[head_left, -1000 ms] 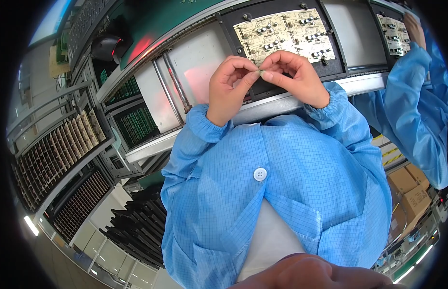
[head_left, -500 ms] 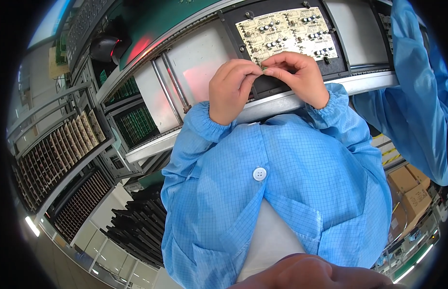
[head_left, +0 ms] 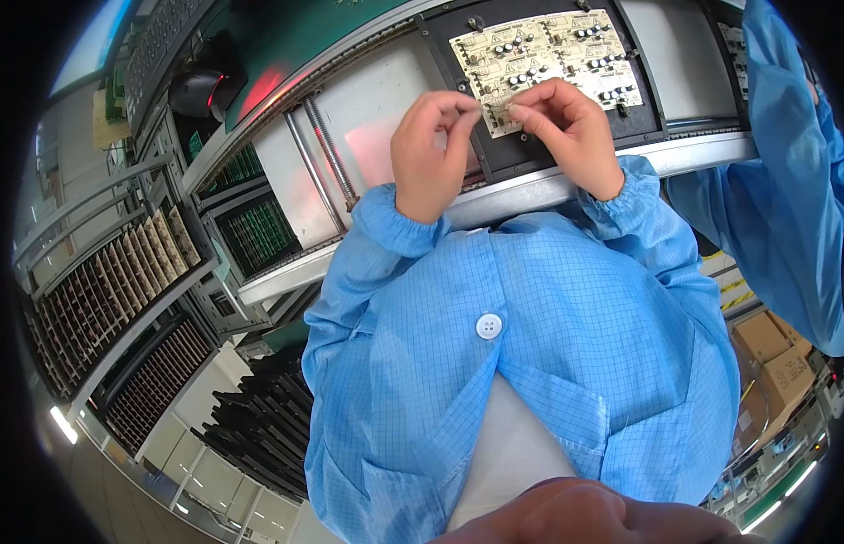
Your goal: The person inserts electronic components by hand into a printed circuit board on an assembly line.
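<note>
Bearing print (illegible) | circuit panel (head_left: 551,62) | right hand (head_left: 574,134) near lower-left corner

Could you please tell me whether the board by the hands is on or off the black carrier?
On: the board lies on the black carrier, whose dark border shows around it.

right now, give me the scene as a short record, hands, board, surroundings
left hand: fingers and thumb curled together, beside the board's lower-left edge; anything held is too small to tell
right hand: thumb and fingers bent close over the board's lower part; contents unclear
board: pale circuit board with small cylindrical parts, in a black frame
left side: rack of upright boards
right side: another person's blue sleeve
</note>
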The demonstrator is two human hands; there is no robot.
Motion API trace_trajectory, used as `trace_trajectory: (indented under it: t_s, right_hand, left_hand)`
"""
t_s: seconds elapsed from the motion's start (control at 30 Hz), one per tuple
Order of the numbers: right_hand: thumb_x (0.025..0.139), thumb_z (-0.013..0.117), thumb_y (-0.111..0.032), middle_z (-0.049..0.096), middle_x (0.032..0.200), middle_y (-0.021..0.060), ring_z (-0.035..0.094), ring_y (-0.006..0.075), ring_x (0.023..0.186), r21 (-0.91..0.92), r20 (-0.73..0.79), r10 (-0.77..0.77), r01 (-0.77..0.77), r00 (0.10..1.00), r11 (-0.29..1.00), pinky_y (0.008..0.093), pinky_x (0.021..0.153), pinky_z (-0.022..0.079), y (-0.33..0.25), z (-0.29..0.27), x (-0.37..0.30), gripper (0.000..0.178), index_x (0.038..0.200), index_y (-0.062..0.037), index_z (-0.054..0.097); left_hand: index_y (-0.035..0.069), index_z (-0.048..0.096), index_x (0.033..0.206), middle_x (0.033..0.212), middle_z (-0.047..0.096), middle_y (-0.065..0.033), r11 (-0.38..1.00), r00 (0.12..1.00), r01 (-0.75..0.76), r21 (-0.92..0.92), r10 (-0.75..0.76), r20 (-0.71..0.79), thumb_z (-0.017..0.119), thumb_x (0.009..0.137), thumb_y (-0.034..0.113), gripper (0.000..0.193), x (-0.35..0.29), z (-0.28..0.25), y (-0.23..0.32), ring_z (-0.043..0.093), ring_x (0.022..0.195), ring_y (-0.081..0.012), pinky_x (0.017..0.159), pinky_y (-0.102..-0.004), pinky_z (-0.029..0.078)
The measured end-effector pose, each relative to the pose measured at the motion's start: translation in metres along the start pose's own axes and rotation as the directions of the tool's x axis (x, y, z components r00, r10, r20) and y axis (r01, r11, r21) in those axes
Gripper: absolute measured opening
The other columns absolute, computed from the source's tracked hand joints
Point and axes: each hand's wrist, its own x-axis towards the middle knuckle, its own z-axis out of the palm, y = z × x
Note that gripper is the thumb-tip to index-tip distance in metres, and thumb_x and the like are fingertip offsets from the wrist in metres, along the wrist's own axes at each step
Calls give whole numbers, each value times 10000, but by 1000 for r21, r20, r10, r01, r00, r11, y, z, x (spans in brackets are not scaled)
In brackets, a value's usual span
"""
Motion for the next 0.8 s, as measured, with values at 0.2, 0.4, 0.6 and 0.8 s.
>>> trace_trajectory:
  t_s: [0.2, 0.4, 0.6, 0.8]
  right_hand:
    - [954, 748, -65, 736, 992, 26, 681, 91, 869, -257, -135, -204, 164, 970, 952, 235, 805, 545, -5, -11, 4, 137, 1069, -7, 702]
    - [956, 746, -57, 745, 998, 20, 682, 82, 891, -232, -227, -191, 137, 955, 963, 230, 818, 545, -4, -25, 3, 175, 1117, 3, 714]
    - [968, 731, -50, 749, 1017, 29, 692, 87, 927, -236, -243, -194, 136, 951, 962, 232, 830, 548, -3, -35, 4, 194, 1156, -1, 739]
    - [942, 753, -54, 742, 985, 38, 695, 111, 902, -343, -178, -266, 194, 947, 919, 251, 804, 552, -9, -35, 5, 166, 1107, -39, 763]
  left_hand:
    - [84, 636, 1131, 922, 760, 10, 846, 980, -195, 496, 155, 121, 776, 873, 91, 293, 25, 10, -15, 649, 679, -171, 695, -333, 476]
    - [107, 577, 1171, 902, 766, 15, 800, 961, -275, 533, 213, 177, 778, 855, 105, 375, 36, 17, -11, 681, 709, -249, 718, -373, 481]
    - [109, 570, 1171, 869, 762, 12, 801, 959, -267, 535, 165, 230, 777, 842, 87, 389, 42, 23, -3, 689, 723, -242, 718, -370, 484]
    - [113, 576, 1159, 876, 766, 12, 778, 950, -309, 548, 221, 221, 787, 843, 102, 381, 38, 28, -13, 699, 739, -240, 716, -361, 482]
